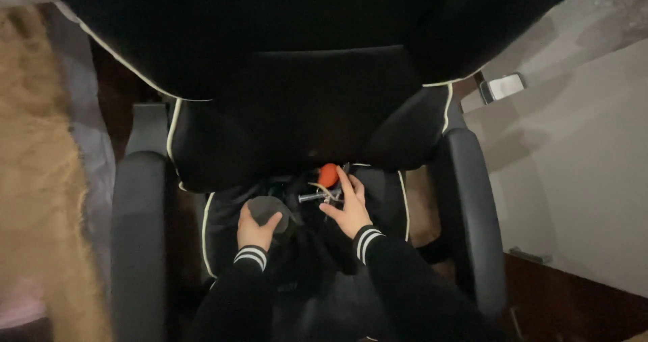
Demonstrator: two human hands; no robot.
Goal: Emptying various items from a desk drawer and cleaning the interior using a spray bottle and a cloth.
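I look down on a black chair (297, 112) with pale piping and padded armrests. My left hand (255, 229) grips a dark grey rounded part (268, 210) at the gap between seat and backrest. My right hand (349, 207) is curled around a tool with an orange handle (328, 175), and a metal shaft (312, 196) pokes out to the left of the fingers. Both wrists wear black sleeves with white striped cuffs. The tip of the tool is lost in the dark gap.
The left armrest (138, 234) and right armrest (469, 207) flank my hands. A tan furry cover (37, 180) lies at the left. At the right stands a pale wall (580, 160) with a small metal fitting (503, 87), above a dark wooden floor (574, 308).
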